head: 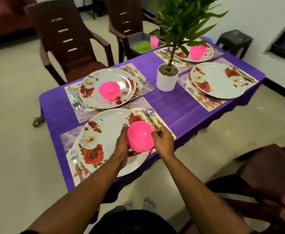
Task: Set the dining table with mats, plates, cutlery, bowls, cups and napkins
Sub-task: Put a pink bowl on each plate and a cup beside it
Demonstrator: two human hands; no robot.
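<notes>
Purple cloth covers my counter (172,105) in the middle of the frame, with four mats, flowery plates and a potted plant (168,76). Brown chairs (67,41) stand at the upper left on a pale floor. My left hand (121,146) curls round the side of a pink bowl (140,136). My right hand (163,137) pinches its rim. I hold the bowl just above the near plate (104,141), lower middle of the frame.

A potted plant (168,76) (white pot) stands mid-table; brown chairs (65,43) and a dark stool (234,42) surround.
</notes>
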